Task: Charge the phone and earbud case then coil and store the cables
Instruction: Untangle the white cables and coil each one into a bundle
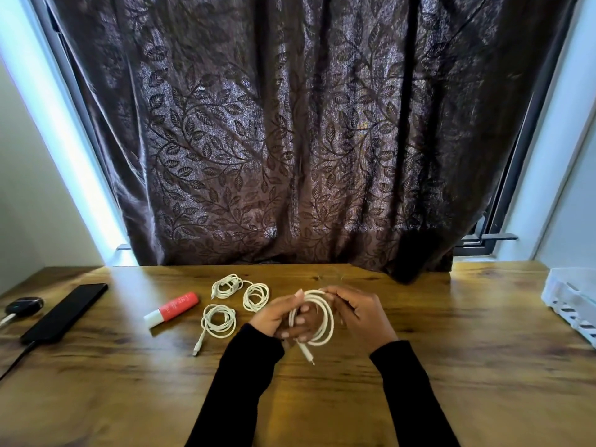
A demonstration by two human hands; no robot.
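My left hand (280,316) grips a coil of white cable (325,321) above the wooden desk (451,366), with one plug end hanging below the coil. My right hand (361,312) pinches the top of the same coil. Three coiled white cables lie on the desk to the left: one (226,286) at the back, one (256,296) beside it, one (218,321) nearer me with its plug end trailing. At the far left lies a black phone (64,312) with a dark cable in its near end. A dark earbud case (24,306) with a white cable attached sits beside it.
A red and white stick-shaped object (172,308) lies left of the coils. A white plastic tray (572,300) stands at the right edge of the desk. A dark leaf-patterned curtain (290,140) hangs behind the desk.
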